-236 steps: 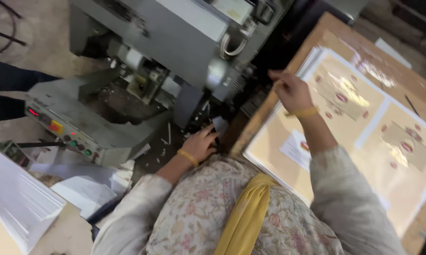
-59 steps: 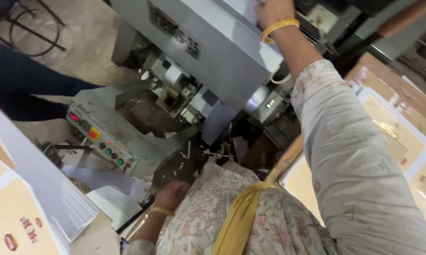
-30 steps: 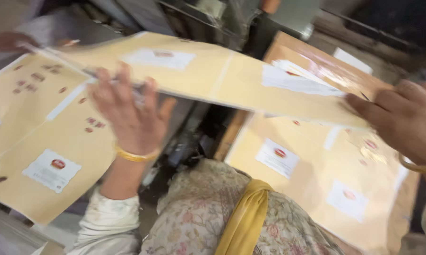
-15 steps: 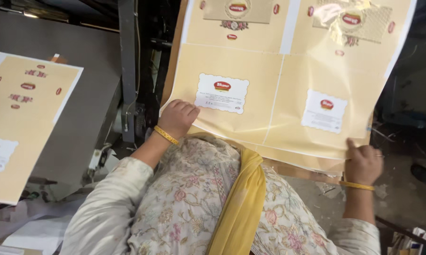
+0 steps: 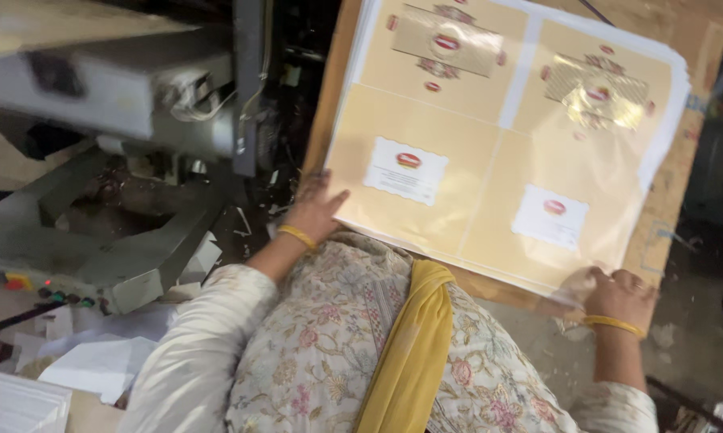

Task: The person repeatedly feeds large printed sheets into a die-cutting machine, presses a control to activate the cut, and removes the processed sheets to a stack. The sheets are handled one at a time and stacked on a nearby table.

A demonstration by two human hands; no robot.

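A stack of large tan printed sheets [image 5: 490,136] with white label patches and gold foil designs lies on a brown board [image 5: 690,160]. My left hand [image 5: 313,210] rests against the stack's near left corner, thumb on the top sheet. At the near right corner my right hand [image 5: 618,290] grips the edge of the sheets with curled fingers. Both wrists wear yellow bangles.
A grey machine [image 5: 113,96] with a control panel of small coloured buttons [image 5: 24,285] stands to the left. White paper sheets [image 5: 97,361] lie at the lower left. Paper scraps litter the dark floor [image 5: 249,216] between machine and board.
The sheet I was carrying through the air now lies flat on the stack. Both hands have settled at its near corners, and the view has swung left, showing the machine.
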